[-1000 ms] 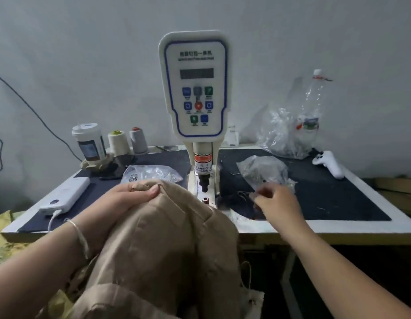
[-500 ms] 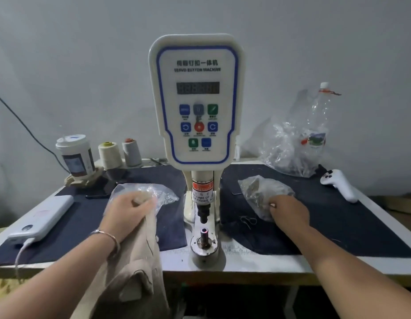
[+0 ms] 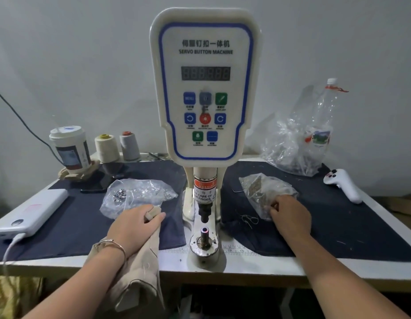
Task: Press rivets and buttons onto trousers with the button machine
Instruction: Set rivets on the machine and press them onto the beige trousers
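Observation:
The white servo button machine stands in the middle of the table, its punch over the lower die. Left of the die my left hand grips a fold of the beige trousers, which hang over the table's front edge. On the right my right hand has its fingers in the mouth of a clear bag of brassy rivets; what the fingertips hold is hidden. A second clear bag of silver buttons lies just beyond my left hand.
Dark cloth mats cover the table on both sides of the machine. A white power bank with a cable lies far left, a paper cup and two thread cones behind it. At the right are crumpled plastic bags and a white controller.
The trousers have come down from in front of the machine to the left of the die, still in my left hand. My right hand went forward into the rivet bag. The view moved closer.

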The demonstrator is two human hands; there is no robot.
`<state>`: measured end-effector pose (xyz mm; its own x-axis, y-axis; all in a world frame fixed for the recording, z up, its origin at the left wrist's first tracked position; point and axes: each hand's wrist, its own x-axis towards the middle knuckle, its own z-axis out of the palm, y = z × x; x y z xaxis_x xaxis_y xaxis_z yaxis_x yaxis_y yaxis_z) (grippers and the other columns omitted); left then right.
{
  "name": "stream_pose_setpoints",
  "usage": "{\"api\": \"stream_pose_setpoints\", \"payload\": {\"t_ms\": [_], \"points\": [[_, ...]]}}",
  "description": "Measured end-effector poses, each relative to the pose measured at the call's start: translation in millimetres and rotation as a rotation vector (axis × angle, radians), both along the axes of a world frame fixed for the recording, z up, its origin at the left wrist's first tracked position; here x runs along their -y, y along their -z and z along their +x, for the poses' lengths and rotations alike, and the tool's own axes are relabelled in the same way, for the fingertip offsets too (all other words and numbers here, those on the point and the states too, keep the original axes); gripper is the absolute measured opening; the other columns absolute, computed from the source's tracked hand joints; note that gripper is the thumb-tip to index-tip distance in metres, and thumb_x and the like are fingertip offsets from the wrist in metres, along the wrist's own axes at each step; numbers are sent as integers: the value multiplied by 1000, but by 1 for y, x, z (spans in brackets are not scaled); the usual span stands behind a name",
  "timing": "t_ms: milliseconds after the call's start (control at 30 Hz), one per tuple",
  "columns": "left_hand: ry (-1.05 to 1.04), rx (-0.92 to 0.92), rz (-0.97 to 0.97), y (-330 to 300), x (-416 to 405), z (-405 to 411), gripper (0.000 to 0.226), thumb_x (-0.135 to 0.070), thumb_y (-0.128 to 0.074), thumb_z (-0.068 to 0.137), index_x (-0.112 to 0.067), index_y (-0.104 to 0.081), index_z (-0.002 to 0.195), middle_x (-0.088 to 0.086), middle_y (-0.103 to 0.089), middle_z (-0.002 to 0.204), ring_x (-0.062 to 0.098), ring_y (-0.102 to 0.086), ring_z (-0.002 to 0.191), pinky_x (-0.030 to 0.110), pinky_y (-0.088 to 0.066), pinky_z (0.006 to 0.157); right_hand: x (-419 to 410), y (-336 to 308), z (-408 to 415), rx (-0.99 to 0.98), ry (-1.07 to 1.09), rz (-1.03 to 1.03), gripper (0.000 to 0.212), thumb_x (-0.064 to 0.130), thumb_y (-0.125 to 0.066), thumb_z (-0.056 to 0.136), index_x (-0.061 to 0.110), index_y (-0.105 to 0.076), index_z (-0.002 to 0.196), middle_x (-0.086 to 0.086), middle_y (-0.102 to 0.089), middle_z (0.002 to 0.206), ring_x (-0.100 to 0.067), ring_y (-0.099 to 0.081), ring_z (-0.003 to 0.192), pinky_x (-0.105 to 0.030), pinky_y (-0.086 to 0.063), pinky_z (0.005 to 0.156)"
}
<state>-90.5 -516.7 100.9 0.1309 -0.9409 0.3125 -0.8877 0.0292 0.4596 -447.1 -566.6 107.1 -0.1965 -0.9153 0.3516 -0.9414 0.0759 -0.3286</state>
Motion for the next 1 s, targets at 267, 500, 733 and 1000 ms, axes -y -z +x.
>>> {"api": "stream_pose_setpoints", "payload": {"t_ms": [267, 500, 733, 1000], "points": [[5, -3, -7, 0, 0, 0, 43, -46, -59, 90, -21, -46, 58, -7, -56, 57, 11, -53, 60, 29, -33, 54, 2, 1, -3, -2, -30, 28, 27, 33, -62, 88, 32, -46, 66, 6, -66, 82, -18, -58, 74, -26, -30, 54], [-7, 8, -33, 1, -1, 0, 46, -47, -59, 90, -22, -40, 56, -6, -53, 54, 11, -51, 57, 28, -31, 52, 1, -1, -1, -2, -3, 4, 19, 28, -58, 90, 32, -53, 73, 6, -62, 79, -16, -46, 65, -26, -25, 49], [-23, 8, -14, 1, 0, -1, 42, -49, -57, 90, -21, -47, 60, -7, -57, 58, 9, -53, 60, 27, -34, 54, -5, -1, -5, 152, 32, -168, 14, 23, -61, 90, 18, -63, 76, 1, -62, 82, -15, -46, 65, -26, -26, 51], [-20, 7, -23, 2, 1, -1, 44, -48, -58, 90, -23, -43, 58, -8, -55, 56, 9, -51, 58, 25, -30, 52, -72, -40, 30, 809, -30, -356, 20, 13, -65, 85, 18, -65, 66, 5, -62, 57, -12, -57, 52, -20, -38, 47]]}}
